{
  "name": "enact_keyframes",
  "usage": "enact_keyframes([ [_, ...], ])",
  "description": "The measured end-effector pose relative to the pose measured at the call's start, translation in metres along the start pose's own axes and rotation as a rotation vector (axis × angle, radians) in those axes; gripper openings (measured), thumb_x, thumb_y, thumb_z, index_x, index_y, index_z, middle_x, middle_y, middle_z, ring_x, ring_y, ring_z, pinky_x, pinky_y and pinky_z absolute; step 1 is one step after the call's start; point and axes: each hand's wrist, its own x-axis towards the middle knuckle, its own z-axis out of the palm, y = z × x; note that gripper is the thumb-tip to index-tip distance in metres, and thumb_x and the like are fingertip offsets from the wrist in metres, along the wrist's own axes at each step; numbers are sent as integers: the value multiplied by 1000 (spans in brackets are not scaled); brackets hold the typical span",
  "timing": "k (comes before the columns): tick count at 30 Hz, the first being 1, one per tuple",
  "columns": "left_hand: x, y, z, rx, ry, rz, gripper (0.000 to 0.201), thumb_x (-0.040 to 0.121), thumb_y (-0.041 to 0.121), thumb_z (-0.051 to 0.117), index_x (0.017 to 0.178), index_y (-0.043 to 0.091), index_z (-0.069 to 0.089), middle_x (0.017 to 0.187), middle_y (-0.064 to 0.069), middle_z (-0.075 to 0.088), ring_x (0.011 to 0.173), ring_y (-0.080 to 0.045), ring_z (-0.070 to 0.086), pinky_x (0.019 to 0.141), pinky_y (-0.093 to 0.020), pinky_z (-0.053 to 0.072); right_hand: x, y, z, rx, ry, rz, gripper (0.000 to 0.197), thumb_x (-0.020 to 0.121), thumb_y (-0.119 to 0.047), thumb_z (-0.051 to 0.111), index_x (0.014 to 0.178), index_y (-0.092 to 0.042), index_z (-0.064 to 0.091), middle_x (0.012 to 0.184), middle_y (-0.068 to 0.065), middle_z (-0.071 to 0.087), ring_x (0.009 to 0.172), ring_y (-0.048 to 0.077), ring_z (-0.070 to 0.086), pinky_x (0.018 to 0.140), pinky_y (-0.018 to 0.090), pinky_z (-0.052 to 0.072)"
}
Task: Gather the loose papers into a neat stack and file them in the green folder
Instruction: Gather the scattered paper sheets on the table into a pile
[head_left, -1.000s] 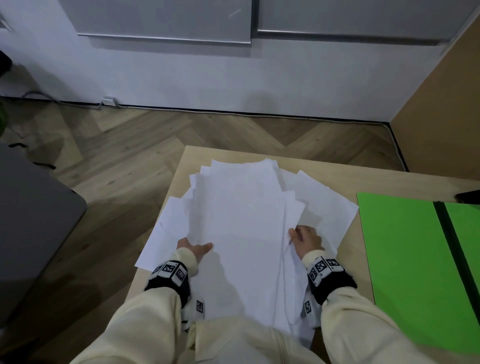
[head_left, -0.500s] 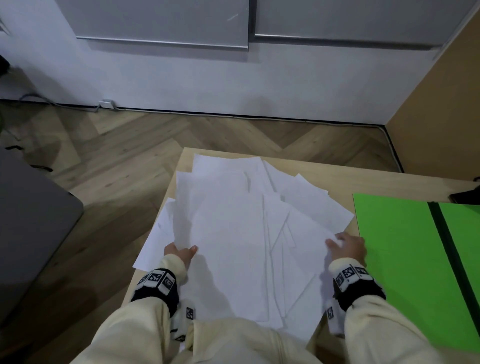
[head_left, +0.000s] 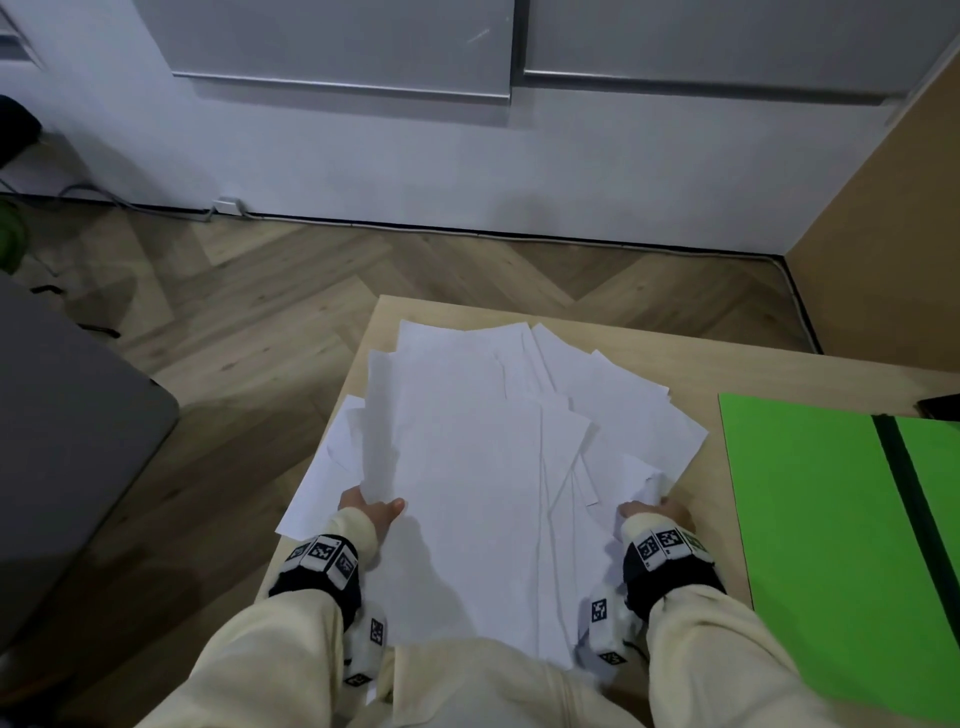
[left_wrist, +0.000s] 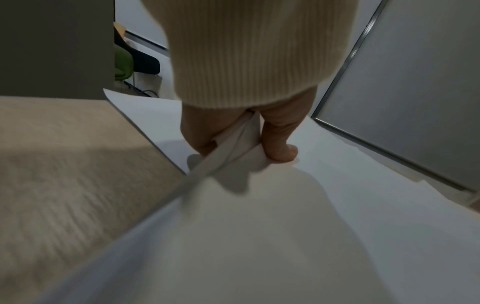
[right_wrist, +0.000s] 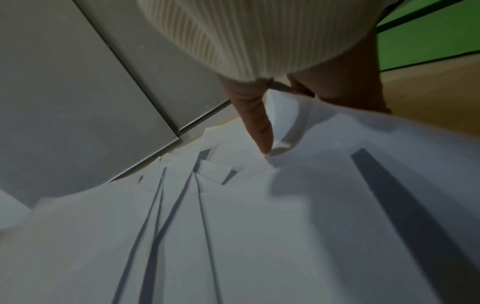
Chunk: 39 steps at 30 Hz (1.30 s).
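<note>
The loose papers (head_left: 467, 467) lie fanned over the left part of the light wooden table (head_left: 691, 364), white sheets overlapping at different angles, their far corners splayed and one sheet jutting past the table's left edge. They are not yet a neat stack: edges are misaligned on every side, and the right wrist view shows several staggered layers with shadow lines between them. I judge the task to be in its early gathering stage; squaring the sheets and filing them all remain to be done.

The left hand (head_left: 371, 512) grips the left edge of the pile, thumb on top and fingers beneath, with a few sheets bunched and lifted between them, as the left wrist view makes plain. The right hand (head_left: 657, 512) is at the pile's right side, where a corner of paper curls up; its thumb lies on top of the sheets and its fingers seem tucked under the edge, so I take it as pinching the papers there.

The green folder (head_left: 810, 519) lies open and flat on the table just to the right of the papers, its dark spine running between two green leaves; nothing is in it.

Counted: one folder, two hands. The sheets overlap too much for an exact count, but at least eight distinct edges show.
</note>
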Motion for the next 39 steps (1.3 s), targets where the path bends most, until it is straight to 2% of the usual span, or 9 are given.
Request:
enact_keyframes([
  [4, -1, -1, 2, -11, -4, -2, 52, 81, 9, 68, 128, -6, 50, 124, -25, 60, 115, -40, 55, 98, -39, 42, -9, -6, 0, 22, 211, 7, 46, 67, 5, 67, 112, 4, 54, 124, 25, 45, 103, 43, 56, 82, 42, 51],
  [12, -2, 1, 3, -7, -5, -1, 54, 77, 13, 73, 125, -2, 52, 118, -23, 63, 110, -39, 59, 99, -42, 46, -9, -7, 13, 93, 179, -149, 64, 63, -4, 74, 124, -3, 51, 123, 20, 57, 110, 37, 58, 91, 43, 50],
  [14, -2, 1, 3, -16, -5, 2, 54, 77, 14, 73, 125, -1, 53, 118, -22, 63, 109, -39, 59, 100, -43, 46, -8, -11, 10, 86, 130, -161, 48, 63, -3, 74, 109, -3, 59, 109, 19, 63, 106, 35, 60, 88, 41, 51],
  [16, -2, 1, 3, -23, -5, 7, 54, 77, 14, 73, 125, -1, 53, 117, -22, 64, 108, -38, 59, 99, -45, 47, -8, -13, 8, 15, 64, -164, 17, 65, -5, 73, 73, -10, 59, 76, 12, 62, 87, 31, 63, 80, 35, 52],
  [18, -2, 1, 3, -25, -13, 9, 53, 77, 14, 73, 124, -1, 53, 117, -21, 64, 109, -38, 59, 99, -43, 47, -5, -15, 8, 1, -15, -123, 19, 69, -12, 69, 63, -14, 51, 70, 7, 59, 77, 26, 62, 71, 29, 50],
  [20, -1, 0, 2, -41, -26, 6, 54, 77, 14, 73, 125, 0, 53, 117, -20, 64, 110, -37, 59, 99, -42, 46, -2, -18, 3, -46, -66, -45, 16, 74, -16, 67, 87, -11, 59, 92, 8, 63, 87, 26, 62, 64, 24, 46],
  [23, 6, -1, -6, -116, -23, 17, 47, 76, 14, 74, 118, 1, 59, 113, -19, 67, 101, -36, 63, 97, -46, 49, 5, -25, -15, 14, -130, 0, 43, 83, -11, 63, 123, 0, 52, 125, 14, 55, 118, 29, 55, 60, 16, 39],
  [26, 10, -1, -13, -111, 25, 61, 35, 79, 8, 68, 113, 0, 63, 112, -23, 68, 99, -38, 64, 95, -43, 50, 10, -23, -38, 203, 21, 22, 42, 85, -17, 63, 123, -1, 54, 132, 17, 55, 119, 29, 54, 90, 30, 44],
  [39, -10, 37, 21, 160, -236, 183, 39, 91, 12, 56, 127, -2, 54, 121, -19, 63, 111, -34, 60, 86, -28, 42, -9, -30, -17, 110, -103, -226, 62, 84, -35, 63, 128, 5, 49, 135, 21, 53, 125, 35, 50, 105, 40, 39],
])
